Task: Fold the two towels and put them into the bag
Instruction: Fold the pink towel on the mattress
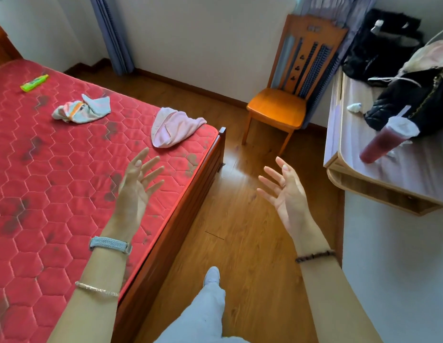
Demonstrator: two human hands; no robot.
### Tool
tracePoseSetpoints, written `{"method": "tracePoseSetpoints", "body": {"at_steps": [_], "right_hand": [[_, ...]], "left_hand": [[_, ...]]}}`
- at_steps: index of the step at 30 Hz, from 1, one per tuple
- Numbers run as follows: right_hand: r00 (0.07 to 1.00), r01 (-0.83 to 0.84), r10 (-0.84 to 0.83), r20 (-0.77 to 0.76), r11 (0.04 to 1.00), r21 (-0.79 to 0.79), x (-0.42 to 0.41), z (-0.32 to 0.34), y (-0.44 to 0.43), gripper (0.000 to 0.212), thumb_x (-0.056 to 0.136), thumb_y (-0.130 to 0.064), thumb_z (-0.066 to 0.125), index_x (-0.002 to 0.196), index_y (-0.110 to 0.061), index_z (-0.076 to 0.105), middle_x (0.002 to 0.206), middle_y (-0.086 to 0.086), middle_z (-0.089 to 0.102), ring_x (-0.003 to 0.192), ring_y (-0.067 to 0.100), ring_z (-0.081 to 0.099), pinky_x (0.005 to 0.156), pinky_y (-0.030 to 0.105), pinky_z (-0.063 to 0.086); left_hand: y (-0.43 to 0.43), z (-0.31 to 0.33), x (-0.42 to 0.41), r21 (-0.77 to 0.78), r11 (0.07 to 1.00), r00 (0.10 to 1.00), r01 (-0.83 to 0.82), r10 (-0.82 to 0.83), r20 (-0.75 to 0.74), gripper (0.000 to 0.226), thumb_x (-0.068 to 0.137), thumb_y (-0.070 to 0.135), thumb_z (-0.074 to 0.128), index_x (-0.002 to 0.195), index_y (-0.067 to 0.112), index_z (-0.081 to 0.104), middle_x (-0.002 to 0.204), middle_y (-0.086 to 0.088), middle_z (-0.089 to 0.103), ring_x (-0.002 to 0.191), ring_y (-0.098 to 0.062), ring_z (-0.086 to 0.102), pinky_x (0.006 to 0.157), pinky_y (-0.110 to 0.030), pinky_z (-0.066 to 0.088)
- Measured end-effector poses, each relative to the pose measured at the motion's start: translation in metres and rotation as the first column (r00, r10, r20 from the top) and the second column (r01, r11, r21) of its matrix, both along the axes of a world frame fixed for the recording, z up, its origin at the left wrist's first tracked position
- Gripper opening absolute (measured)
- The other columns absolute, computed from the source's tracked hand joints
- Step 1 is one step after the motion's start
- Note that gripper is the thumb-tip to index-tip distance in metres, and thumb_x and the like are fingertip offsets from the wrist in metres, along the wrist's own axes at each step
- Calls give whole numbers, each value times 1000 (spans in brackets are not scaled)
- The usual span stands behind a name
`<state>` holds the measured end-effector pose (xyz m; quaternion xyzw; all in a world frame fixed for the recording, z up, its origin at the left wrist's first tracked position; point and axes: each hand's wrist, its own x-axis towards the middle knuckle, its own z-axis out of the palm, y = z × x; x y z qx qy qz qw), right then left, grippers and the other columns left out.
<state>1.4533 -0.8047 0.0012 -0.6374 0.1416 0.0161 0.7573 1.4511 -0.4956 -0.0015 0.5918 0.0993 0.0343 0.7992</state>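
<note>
Two crumpled towels lie on the red quilted mattress point(54, 184). The pink towel point(173, 129) is near the bed's far corner. A pale towel with an orange stripe point(81, 110) lies further left. My left hand point(136, 184) is raised over the mattress edge, fingers spread, holding nothing, a short way in front of the pink towel. My right hand point(287, 191) is raised over the wooden floor, palm inward, fingers spread and empty. A black bag point(381, 43) sits at the back of the desk on the right.
A green tube point(34, 82) lies at the far left of the mattress. An orange wooden chair point(287, 95) stands by the wall. The desk point(398, 174) on the right holds a dark jacket point(413, 100) and a cup with red drink point(386, 139). Floor runs between bed and desk.
</note>
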Motion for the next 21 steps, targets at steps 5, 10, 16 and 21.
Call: {"method": "tracePoseSetpoints", "body": {"at_steps": [5,10,16,21], "right_hand": [[1000,21,-21,7,1000,5,65,7,8,42,95,-52,45,134,-37,48,132,-4,58,117,21,62,96,43,53],[1000,19,-19,-7,1000,5,115,9,6,40,96,-51,45,134,-38,49,133,-2,58,118,20,61,97,45,52],[1000,-18,18,-8,1000,-25,177,12,6,39,98,-48,43,134,-36,50,130,-4,61,116,19,62,97,44,52],[999,-35,34,-14,999,-34,238,9,-9,38,98,-47,42,134,-37,49,128,-7,62,116,18,62,98,44,52]], "left_hand": [[18,10,72,43,999,999,33,-33,20,49,94,47,48,140,31,51,139,-2,60,125,-23,60,103,-44,47],[20,8,127,42,999,999,32,-32,6,51,94,45,48,142,29,50,134,0,64,123,-20,61,105,-46,46],[7,-4,179,40,998,998,55,-54,-18,51,95,45,48,143,27,49,130,2,66,124,-22,60,101,-42,48],[-17,-13,230,22,999,999,28,-27,-45,49,98,48,45,142,28,50,137,-3,61,125,-22,59,99,-41,48]]}}
